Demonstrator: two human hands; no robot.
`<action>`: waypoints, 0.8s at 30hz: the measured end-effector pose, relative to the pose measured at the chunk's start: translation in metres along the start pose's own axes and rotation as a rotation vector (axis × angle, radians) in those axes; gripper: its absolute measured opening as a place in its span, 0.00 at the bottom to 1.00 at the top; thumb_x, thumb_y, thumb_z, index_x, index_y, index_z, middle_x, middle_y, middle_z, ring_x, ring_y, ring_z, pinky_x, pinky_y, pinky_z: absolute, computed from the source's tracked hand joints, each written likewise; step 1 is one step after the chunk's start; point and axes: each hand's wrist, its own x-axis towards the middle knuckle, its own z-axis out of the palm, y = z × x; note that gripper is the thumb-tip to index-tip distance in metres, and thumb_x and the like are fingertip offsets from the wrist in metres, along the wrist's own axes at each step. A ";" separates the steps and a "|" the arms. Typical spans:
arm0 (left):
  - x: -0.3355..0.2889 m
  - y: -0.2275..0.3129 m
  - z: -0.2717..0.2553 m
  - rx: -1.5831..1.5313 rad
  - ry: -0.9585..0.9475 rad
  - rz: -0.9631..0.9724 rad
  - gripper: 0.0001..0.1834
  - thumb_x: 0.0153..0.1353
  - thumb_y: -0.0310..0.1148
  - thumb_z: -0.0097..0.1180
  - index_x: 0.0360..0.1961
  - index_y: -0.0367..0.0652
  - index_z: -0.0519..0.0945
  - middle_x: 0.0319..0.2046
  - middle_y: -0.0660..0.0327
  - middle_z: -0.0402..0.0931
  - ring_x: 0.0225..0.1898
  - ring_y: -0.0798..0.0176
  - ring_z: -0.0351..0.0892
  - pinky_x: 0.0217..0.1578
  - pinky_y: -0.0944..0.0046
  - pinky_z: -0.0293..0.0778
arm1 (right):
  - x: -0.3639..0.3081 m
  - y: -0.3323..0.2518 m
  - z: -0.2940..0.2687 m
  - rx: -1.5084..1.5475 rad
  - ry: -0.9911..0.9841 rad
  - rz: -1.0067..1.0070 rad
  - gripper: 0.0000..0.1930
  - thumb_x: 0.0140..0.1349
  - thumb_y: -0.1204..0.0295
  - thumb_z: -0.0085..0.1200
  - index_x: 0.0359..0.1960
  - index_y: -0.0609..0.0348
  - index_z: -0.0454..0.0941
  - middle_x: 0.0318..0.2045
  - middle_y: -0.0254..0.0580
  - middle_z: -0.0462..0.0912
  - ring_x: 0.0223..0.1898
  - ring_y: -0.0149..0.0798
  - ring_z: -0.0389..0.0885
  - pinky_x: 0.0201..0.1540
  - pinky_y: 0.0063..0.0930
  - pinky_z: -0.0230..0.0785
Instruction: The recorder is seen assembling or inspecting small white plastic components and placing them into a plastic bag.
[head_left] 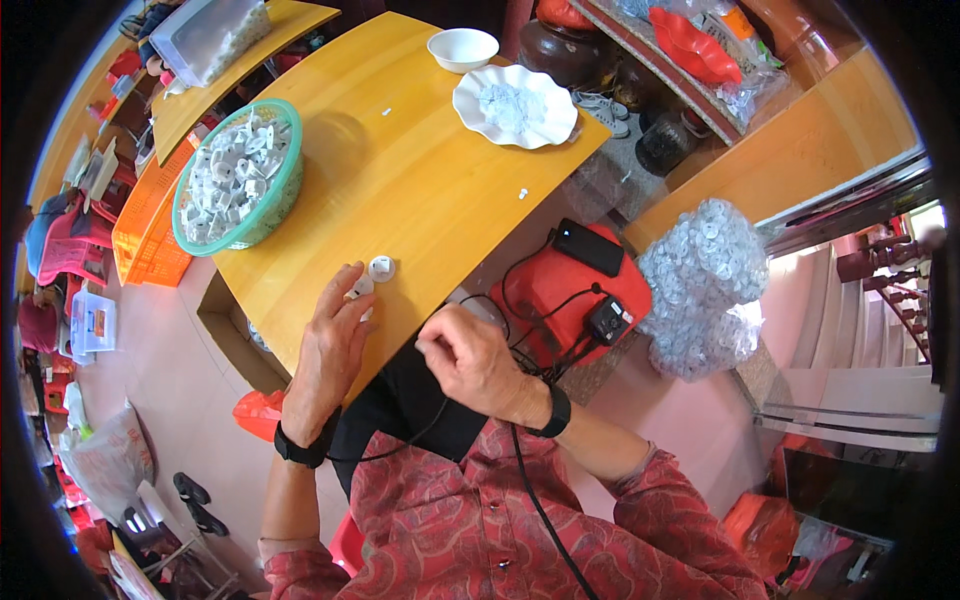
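Note:
Near the front edge of the yellow table, my left hand (332,345) has its fingers curled around a small white plastic piece (362,287). Just beyond its fingertips a round white plastic piece (381,268) lies on the tabletop. My right hand (478,362) hovers by the table's edge with thumb and fingers pinched together. Whatever it may hold is too small or hidden to make out. To the far left stands a green basket (296,170) heaped with similar white plastic parts.
A scalloped white plate (468,112) of small clear pieces and a white bowl (463,62) sit at the table's far end. On a red stool (540,310) to the right lie a black phone (587,247) and cables, beside a bulging clear bag (700,290). An orange crate (150,235) stands left.

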 end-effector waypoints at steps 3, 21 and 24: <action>-0.002 0.002 -0.001 0.043 0.018 -0.012 0.12 0.53 0.17 0.59 0.40 0.33 0.81 0.61 0.47 0.68 0.58 0.43 0.73 0.54 0.53 0.76 | 0.007 0.010 -0.012 -0.037 0.049 0.061 0.06 0.57 0.83 0.57 0.33 0.62 0.72 0.27 0.42 0.76 0.26 0.37 0.80 0.28 0.28 0.71; -0.028 0.013 -0.013 -0.283 0.270 -0.217 0.03 0.60 0.22 0.59 0.35 0.33 0.80 0.40 0.53 0.78 0.34 0.64 0.82 0.31 0.67 0.79 | 0.148 0.092 -0.115 -0.758 0.218 0.118 0.06 0.59 0.72 0.56 0.35 0.61 0.78 0.34 0.51 0.80 0.38 0.54 0.80 0.41 0.44 0.71; -0.040 0.024 -0.006 -0.832 0.299 -0.400 0.04 0.63 0.22 0.57 0.38 0.34 0.80 0.38 0.58 0.79 0.33 0.70 0.81 0.28 0.71 0.78 | 0.173 0.104 -0.114 -0.870 0.145 0.188 0.08 0.60 0.70 0.56 0.37 0.61 0.80 0.35 0.52 0.80 0.40 0.56 0.80 0.43 0.45 0.72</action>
